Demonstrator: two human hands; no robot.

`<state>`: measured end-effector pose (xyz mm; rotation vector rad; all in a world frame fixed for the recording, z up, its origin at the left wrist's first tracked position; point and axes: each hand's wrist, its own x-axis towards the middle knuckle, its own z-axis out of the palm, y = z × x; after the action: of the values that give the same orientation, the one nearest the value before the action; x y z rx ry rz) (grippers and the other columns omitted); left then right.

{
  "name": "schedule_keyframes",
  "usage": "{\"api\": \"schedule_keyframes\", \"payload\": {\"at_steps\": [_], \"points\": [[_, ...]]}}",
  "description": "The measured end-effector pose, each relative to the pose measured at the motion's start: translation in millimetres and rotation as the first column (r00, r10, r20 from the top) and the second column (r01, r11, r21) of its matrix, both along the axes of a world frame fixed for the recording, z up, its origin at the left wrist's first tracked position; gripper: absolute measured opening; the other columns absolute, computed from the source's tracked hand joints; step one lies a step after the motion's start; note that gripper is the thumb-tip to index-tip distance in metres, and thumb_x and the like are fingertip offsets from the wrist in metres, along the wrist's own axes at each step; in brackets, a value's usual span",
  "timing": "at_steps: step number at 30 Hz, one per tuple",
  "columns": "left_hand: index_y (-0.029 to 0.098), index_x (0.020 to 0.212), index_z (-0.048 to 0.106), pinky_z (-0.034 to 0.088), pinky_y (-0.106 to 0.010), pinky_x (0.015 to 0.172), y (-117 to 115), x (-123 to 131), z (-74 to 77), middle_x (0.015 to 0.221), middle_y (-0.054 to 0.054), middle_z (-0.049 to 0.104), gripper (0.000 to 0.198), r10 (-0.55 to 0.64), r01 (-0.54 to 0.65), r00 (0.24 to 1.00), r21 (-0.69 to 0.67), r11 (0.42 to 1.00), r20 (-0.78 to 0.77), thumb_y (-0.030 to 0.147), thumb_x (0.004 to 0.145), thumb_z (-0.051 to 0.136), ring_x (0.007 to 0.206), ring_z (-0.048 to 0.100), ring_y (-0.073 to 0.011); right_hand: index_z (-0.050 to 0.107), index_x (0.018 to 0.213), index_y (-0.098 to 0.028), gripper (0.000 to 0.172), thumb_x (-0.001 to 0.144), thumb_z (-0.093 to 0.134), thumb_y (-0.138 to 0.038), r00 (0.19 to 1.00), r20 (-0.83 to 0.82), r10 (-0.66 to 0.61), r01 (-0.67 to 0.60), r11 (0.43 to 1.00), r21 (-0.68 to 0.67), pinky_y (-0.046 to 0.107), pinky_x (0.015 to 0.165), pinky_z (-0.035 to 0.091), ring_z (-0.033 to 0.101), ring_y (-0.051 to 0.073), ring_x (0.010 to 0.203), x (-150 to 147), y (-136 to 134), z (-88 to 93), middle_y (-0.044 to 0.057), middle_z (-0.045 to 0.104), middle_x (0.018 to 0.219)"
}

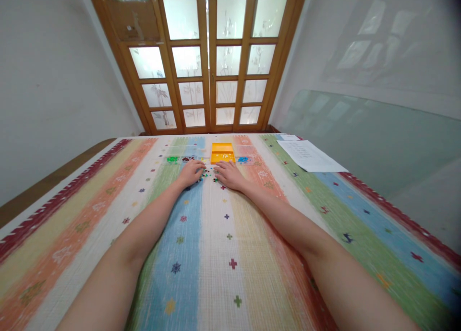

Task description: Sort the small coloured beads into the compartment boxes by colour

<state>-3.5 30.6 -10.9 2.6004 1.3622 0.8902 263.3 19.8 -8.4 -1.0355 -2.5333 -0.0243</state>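
Left hand and right hand flank small coloured pieces on the near side of the yellow box; whether the fingers hold any, I cannot tell.

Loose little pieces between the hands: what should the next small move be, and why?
Perhaps use the left hand to pick a green one from the loose pieces and set it with the green pile beyond. The loose pieces are mixed in colour, while the green pile and the blue pile lie apart, the green one on the left hand's side.
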Motion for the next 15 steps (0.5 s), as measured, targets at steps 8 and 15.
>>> {"api": "schedule_keyframes", "payload": {"at_steps": [8, 15], "points": [[0.024, 0.11, 0.081, 0.045, -0.044, 0.113, -5, 6, 1.9, 0.118, -0.005, 0.078, 0.029, -0.127, 0.127, 0.988, -0.009, 0.992, -0.088, 0.023, 0.099, 0.054, 0.117, 0.066, -0.024, 0.065, 0.145, -0.025, 0.042, 0.113, 0.045, -0.042, 0.996, 0.078, 0.049, -0.049, 0.999, -0.003, 0.054, 0.125, 0.024, 0.048, 0.029, 0.144, -8, 6, -3.1, 0.01, 0.059, 0.153], [0.022, 0.109, 0.081, 0.046, -0.044, 0.112, -7, 9, 0.7, 0.12, -0.006, 0.077, 0.03, -0.175, 0.175, 0.982, -0.007, 0.985, -0.074, 0.022, 0.098, 0.053, 0.118, 0.066, -0.0244, 0.062, 0.149, -0.024, 0.045, 0.113, 0.042, -0.042, 0.987, 0.126, 0.098, -0.097, 0.995, -0.012, 0.053, 0.124, 0.028, 0.045, 0.031, 0.147, -10, 13, -3.9, 0.011, 0.056, 0.156]]}}
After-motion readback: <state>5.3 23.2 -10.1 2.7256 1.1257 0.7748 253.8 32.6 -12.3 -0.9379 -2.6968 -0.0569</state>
